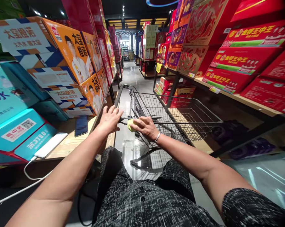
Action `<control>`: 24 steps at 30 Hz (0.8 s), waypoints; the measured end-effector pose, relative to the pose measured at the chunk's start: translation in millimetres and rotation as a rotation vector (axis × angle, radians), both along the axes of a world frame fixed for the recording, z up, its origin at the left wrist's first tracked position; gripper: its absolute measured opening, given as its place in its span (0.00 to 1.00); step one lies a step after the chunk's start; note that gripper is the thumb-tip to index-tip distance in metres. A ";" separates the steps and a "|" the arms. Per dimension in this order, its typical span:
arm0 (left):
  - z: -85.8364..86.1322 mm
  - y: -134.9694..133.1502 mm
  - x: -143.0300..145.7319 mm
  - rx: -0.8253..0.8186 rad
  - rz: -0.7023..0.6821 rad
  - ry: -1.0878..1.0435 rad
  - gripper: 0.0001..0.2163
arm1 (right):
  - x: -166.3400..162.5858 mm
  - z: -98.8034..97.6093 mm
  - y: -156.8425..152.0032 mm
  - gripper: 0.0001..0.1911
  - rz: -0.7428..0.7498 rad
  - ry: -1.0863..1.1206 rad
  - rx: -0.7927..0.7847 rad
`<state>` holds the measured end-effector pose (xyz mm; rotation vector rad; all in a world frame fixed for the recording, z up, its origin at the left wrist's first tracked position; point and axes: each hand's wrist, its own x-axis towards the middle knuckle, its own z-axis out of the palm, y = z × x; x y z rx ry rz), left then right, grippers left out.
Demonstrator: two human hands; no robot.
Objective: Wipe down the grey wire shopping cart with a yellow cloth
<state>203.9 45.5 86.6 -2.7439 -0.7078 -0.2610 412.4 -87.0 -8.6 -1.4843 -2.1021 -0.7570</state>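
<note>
A wire shopping cart (180, 113) stands in a shop aisle right in front of me, its basket holding nothing I can see. My left hand (110, 119) rests on the cart's handle bar, fingers laid over it. My right hand (144, 126) presses a small yellow-green cloth or sponge (130, 125) against the same bar, fingers closed over it. A thin bracelet sits on my right wrist.
Orange and blue gift boxes (73, 60) fill the wooden shelf (69, 142) on the left, where a phone (81, 125) and a white power bank (50, 145) with a cable lie. Red boxes (241, 60) line the right shelves. The glossy aisle floor (133, 75) runs ahead.
</note>
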 end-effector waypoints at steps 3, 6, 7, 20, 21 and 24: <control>-11.2 -18.7 17.9 0.002 -0.064 -0.038 0.44 | 1.3 15.5 12.8 0.21 0.044 0.073 0.042; -22.8 -20.7 23.8 0.006 -0.091 -0.101 0.34 | 12.5 4.7 10.6 0.21 0.114 0.051 -0.012; -25.2 -18.2 23.2 0.016 -0.100 -0.110 0.30 | 18.8 -1.3 6.6 0.21 0.111 0.046 -0.028; -23.5 18.1 15.7 -0.027 -0.049 -0.110 0.29 | 158.1 -23.0 -95.0 0.25 -0.413 0.035 -0.158; -23.8 15.1 18.4 -0.033 -0.043 -0.115 0.33 | 155.0 -25.0 -94.6 0.24 -0.436 0.058 -0.167; -28.3 0.8 31.6 -0.052 -0.083 -0.098 0.42 | 122.2 -29.0 -73.2 0.24 -0.458 0.119 -0.184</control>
